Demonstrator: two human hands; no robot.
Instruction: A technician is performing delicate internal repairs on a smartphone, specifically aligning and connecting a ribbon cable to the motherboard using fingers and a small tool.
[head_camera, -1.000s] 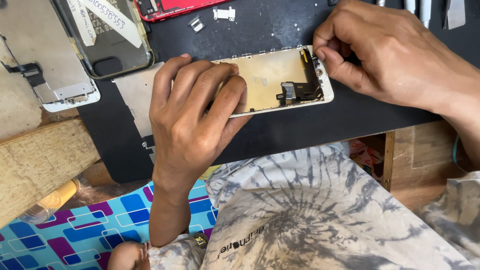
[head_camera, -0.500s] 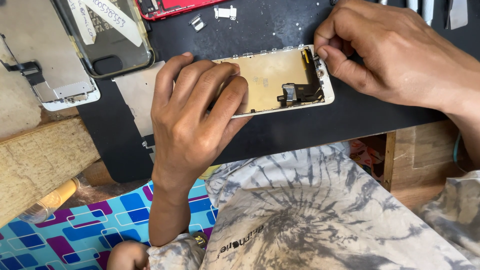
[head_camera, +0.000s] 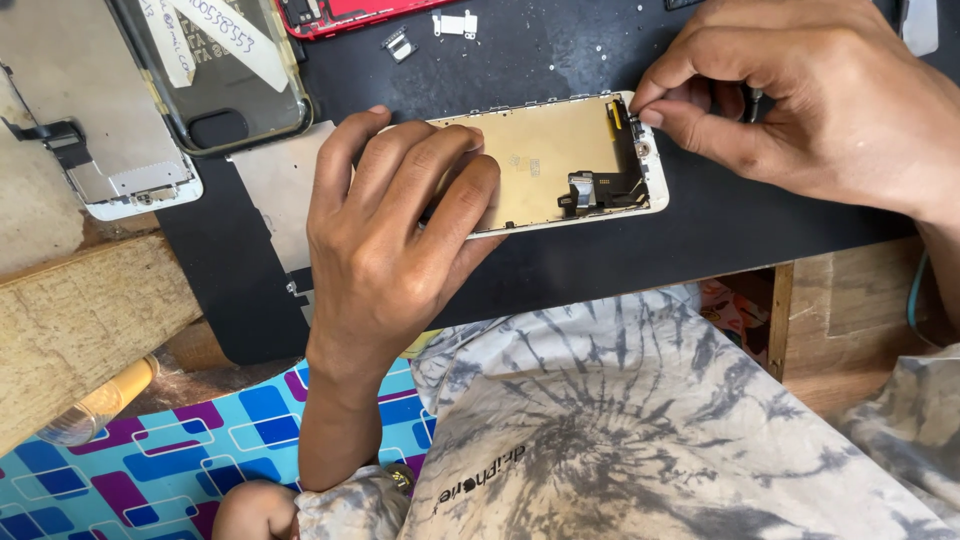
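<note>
place: probably phone-repair workshop | evidence: black work mat (head_camera: 760, 215), opened phone screens (head_camera: 545, 165)
</note>
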